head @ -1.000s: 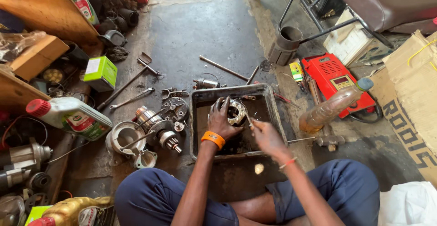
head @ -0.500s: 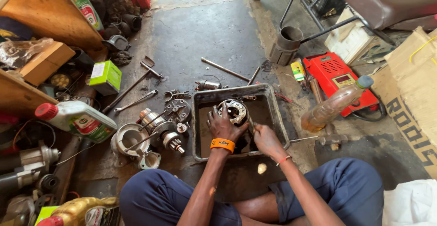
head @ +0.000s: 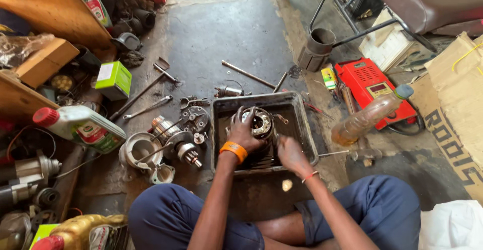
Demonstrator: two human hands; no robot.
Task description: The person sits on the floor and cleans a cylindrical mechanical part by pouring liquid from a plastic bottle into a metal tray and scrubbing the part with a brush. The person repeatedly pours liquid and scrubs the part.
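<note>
Over the tray (head: 305, 124), left hand (head: 244, 133) clasps the round metal housing (head: 260, 122).

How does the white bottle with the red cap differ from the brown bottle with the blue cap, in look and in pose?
The white bottle is opaque with a red cap and a printed label; the brown bottle is see-through, with a blue cap and no label that shows. The white bottle lies flat on the left, cap pointing left; the brown bottle is on the right, tilted, cap pointing up-right. Both are plastic, capped, and away from the hands.
</note>
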